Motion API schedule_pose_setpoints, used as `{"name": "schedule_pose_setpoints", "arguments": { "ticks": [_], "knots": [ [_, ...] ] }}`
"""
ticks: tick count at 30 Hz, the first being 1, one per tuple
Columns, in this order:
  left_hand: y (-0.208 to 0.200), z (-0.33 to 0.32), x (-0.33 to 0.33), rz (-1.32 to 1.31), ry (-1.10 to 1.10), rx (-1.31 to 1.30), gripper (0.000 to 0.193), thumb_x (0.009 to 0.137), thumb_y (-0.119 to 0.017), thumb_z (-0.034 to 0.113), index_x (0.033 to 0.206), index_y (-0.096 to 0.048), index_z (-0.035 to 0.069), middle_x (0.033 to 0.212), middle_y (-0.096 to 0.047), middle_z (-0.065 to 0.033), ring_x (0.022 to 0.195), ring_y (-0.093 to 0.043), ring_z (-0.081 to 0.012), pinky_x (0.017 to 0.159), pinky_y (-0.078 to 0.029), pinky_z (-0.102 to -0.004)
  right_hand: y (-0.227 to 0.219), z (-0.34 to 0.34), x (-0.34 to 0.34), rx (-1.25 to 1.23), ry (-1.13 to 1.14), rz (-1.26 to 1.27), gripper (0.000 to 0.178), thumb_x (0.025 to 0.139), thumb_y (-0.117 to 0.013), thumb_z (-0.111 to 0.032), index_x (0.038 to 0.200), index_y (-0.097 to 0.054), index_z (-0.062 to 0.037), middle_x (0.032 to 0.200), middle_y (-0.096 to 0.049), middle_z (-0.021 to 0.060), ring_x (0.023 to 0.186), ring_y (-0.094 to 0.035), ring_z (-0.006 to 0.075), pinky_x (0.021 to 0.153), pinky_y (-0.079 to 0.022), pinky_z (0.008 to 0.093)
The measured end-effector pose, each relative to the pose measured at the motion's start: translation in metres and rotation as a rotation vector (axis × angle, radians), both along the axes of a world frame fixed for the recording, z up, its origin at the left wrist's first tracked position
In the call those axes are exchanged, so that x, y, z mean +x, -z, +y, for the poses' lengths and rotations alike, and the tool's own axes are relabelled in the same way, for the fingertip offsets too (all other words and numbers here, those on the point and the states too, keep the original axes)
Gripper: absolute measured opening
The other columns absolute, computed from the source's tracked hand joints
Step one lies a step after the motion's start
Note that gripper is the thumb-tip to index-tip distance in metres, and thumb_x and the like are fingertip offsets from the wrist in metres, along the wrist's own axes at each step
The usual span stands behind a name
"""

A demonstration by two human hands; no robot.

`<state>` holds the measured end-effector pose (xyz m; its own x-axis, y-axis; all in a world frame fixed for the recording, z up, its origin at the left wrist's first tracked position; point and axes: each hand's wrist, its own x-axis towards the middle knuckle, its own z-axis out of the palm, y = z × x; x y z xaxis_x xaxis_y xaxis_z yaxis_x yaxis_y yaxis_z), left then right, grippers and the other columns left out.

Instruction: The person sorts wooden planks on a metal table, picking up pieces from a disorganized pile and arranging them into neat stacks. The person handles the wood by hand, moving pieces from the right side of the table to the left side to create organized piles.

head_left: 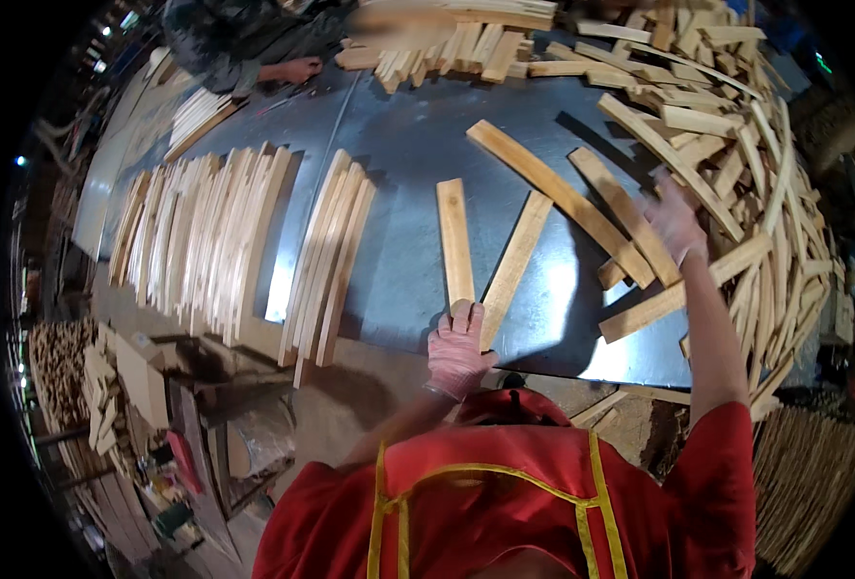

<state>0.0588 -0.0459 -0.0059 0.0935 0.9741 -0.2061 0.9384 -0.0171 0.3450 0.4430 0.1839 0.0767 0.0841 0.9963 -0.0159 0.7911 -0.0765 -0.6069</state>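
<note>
My left hand [459,352] is at the table's near edge, its fingers closed over the near end of a short wooden slat [455,236]. Beside it, a second slat [516,265] slants away to the right, its near end close to my fingers. My right hand [676,220] reaches out to the right, smeared by motion, at the edge of a heap of loose wooden pieces [717,164]. Just left of that hand lie a long slat [553,193] and a shorter one [625,214], both angled. Another slat [645,311] lies nearer my right forearm.
A metal-topped table [399,251] spans the view. To the left stand a long row of slats [206,236] and a smaller group [329,256]. Across the table, another person's hand [297,69] rests near more stacked slats [456,48]. A wooden stand [206,425] is at the lower left.
</note>
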Motion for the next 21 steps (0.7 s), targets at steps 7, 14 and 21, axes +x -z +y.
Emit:
{"name": "schedule_pose_setpoints", "arguments": {
  "ticks": [7, 14, 21],
  "knots": [
    [0.029, -0.012, -0.076, -0.309, -0.274, 0.134, 0.082, 0.081, -0.077, 0.027, 0.154, -0.047, 0.004, 0.125, -0.063, -0.0212, 0.109, -0.067, -0.0377, 0.092, -0.057, -0.0479, 0.042, -0.029, -0.019, -0.349, 0.014, -0.452, 0.090, 0.085, -0.079, -0.023, 0.164, -0.035, -0.0112, 0.157, -0.050, 0.0205, 0.142, -0.051, 0.0378, 0.115, -0.044, 0.0424],
    [-0.002, -0.004, -0.130, -1.585, -0.621, -0.524, 0.058, 0.089, -0.066, 0.004, 0.146, -0.056, 0.004, 0.101, -0.069, -0.0072, 0.088, -0.069, -0.0180, 0.074, -0.059, -0.0340, 0.027, -0.009, -0.053, 0.022, -0.054, -0.300, 0.053, 0.087, -0.072, -0.009, 0.139, -0.065, -0.0123, 0.118, -0.067, 0.0150, 0.109, -0.066, 0.0361, 0.096, -0.054, 0.0439],
    [-0.009, -0.002, -0.146, -0.594, -0.466, -0.232, 0.073, 0.087, -0.072, 0.023, 0.154, -0.047, 0.007, 0.119, -0.073, -0.0162, 0.104, -0.072, -0.0287, 0.090, -0.057, -0.0380, -0.007, -0.016, -0.187, 0.374, -0.041, 0.274, 0.056, 0.091, -0.071, -0.011, 0.146, -0.058, -0.0042, 0.110, -0.065, 0.0093, 0.096, -0.064, 0.0186, 0.091, -0.054, 0.0357]
  ]
}}
